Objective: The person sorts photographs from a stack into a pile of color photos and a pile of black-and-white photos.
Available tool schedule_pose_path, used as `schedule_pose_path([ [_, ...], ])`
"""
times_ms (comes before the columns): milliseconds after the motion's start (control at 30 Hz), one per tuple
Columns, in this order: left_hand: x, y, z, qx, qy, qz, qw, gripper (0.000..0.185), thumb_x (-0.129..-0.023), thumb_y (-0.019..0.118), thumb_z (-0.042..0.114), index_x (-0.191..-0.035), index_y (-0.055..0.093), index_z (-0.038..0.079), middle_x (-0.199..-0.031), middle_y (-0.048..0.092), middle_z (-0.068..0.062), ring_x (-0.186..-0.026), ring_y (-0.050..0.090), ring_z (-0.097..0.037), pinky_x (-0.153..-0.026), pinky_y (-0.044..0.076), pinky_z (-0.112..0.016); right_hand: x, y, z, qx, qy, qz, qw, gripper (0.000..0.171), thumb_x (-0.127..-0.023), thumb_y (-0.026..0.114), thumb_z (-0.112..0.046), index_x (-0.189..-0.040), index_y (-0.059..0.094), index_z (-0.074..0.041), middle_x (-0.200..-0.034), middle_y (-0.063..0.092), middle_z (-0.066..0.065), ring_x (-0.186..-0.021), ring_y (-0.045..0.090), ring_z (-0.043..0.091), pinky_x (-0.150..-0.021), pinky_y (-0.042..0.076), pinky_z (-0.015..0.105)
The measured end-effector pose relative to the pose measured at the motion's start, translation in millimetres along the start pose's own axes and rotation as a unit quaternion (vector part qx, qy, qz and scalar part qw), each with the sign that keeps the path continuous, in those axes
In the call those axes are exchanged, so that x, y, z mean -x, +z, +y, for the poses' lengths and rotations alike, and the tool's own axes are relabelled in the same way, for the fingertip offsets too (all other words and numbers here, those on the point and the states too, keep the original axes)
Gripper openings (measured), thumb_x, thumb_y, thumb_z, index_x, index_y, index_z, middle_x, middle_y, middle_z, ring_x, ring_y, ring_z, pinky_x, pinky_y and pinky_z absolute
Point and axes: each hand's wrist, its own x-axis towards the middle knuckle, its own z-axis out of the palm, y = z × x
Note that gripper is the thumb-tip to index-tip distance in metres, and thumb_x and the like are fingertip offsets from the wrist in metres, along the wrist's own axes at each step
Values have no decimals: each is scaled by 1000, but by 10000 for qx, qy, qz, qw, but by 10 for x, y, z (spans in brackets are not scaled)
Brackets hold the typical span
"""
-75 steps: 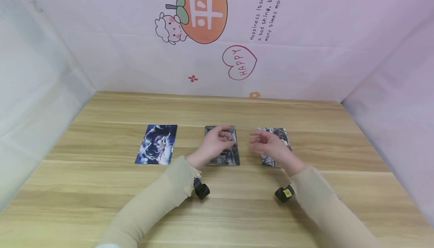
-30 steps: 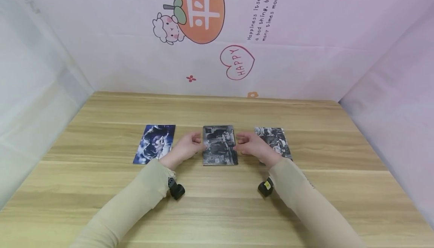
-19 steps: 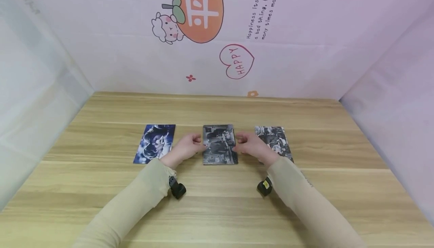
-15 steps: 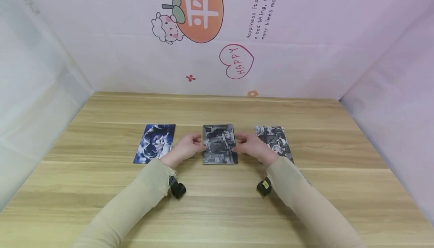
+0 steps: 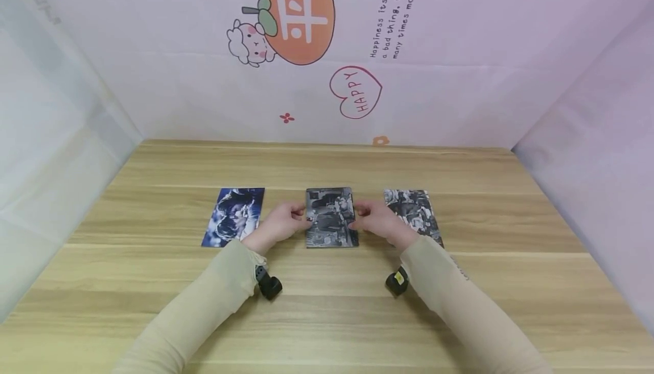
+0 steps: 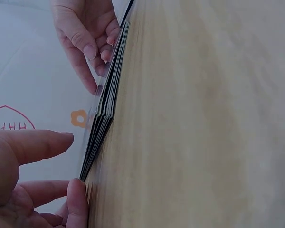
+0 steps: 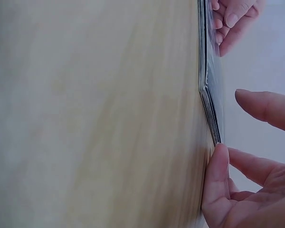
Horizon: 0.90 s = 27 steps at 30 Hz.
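Note:
In the head view a stack of black-and-white photo prints (image 5: 329,221) lies on the wooden table between my two hands. My left hand (image 5: 280,225) is at its left edge, and my right hand (image 5: 379,219) is at its right edge. Several thin layers show along the stack's side in both wrist views. A left fingertip (image 6: 77,197) touches one corner there, with the thumb side of that hand spread away from the prints. At the opposite side a right fingertip (image 7: 221,159) meets the edge, while another digit stands apart above it.
To the left lies a blue-toned photo print (image 5: 232,215), partly behind my left wrist. A black-and-white photo print (image 5: 414,209) on the right is partly covered by my right hand. A white printed cloth (image 5: 204,101) hangs behind the wooden table (image 5: 327,328).
Both hands have moved left: the left from over the stack to its left edge, the right from over the right-hand print to the stack's right edge. In the last second they barely move.

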Motion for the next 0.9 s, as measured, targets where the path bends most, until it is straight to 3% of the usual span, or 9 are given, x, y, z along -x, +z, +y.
schedule_pose_path([
  [900,-7,20,5,7,-30,51,10000,55,-83,69,11,-131,50,-7,-117,59,-20,-101,58,-27,-89,51,-36,4,-1,5,-153,100,63,9998,63,-84,67,-12,-140,42,0,-137,46,24,-124,45,36,-102,44,44],
])
